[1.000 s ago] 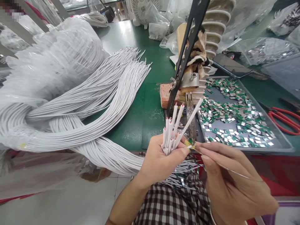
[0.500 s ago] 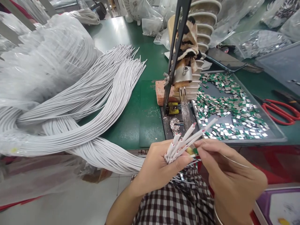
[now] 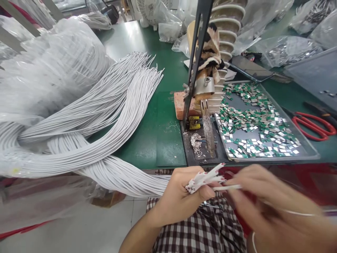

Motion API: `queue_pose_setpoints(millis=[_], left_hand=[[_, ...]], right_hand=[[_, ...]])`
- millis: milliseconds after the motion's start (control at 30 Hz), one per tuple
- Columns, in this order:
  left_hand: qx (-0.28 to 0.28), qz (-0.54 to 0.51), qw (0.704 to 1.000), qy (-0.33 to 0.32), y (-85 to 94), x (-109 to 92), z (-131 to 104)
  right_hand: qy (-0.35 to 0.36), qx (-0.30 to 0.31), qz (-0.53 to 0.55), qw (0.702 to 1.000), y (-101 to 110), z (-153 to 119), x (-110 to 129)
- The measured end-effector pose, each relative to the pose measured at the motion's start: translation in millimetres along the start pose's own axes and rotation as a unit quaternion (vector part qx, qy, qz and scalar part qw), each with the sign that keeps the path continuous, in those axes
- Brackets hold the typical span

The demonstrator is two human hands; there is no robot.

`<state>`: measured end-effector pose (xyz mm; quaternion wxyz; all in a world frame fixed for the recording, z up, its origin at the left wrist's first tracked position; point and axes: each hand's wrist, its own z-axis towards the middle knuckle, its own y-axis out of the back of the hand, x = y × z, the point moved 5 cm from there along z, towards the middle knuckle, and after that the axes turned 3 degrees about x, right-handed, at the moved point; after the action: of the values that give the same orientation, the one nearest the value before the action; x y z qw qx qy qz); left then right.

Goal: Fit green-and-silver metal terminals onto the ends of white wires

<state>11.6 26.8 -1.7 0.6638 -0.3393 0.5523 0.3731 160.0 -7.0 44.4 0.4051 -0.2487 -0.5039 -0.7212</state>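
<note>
Dark-green smooth-topped worktable (image 3: 123,40) beyond the grip, whitish light glare on its far stretch. Pale grey tiled floor (image 3: 100,228) below-left of grip. White round plastic fan (image 3: 151,8) far past grip; straight grey metal bars (image 3: 10,38) far left of it.

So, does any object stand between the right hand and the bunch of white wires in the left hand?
Nothing visible does. From the bunch of white wires in the left hand, one wire overlaps the right hand in the picture; blur hides whether they touch.
</note>
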Motion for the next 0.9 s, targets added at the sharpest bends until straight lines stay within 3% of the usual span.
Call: queue_pose_setpoints(millis=[67, 200, 467, 667, 833, 900], left_hand=[[-0.029, -0.009, 1.000, -0.006, 2.8, -2.0, 1.2], [-0.058, -0.028, 0.998, -0.016, 5.2, -3.5, 3.7], [-0.036, 0.023, 0.997, 0.057, 8.4, -1.7, -0.4], [-0.028, 0.050, 0.998, 0.032, 10.9, -2.5, 2.8], [-0.053, 0.060, 0.997, 0.008, 13.5, -1.6, 3.9], [-0.068, 0.064, 0.996, 0.001, 15.1, -1.3, 3.1]], right_hand=[[0.028, 0.025, 0.034, 0.999, -13.5, 1.9, 1.2], [0.014, -0.005, 0.098, 0.995, -22.9, 2.7, -8.0], [-0.001, 0.009, 0.125, 0.992, -17.0, 8.4, -12.1], [-0.048, 0.003, 0.164, 0.985, -16.3, 8.2, -19.2], [-0.123, 0.126, 0.138, 0.975, -19.5, 13.0, -23.8], [-0.113, 0.125, 0.073, 0.983, -13.6, 19.0, -30.0]])
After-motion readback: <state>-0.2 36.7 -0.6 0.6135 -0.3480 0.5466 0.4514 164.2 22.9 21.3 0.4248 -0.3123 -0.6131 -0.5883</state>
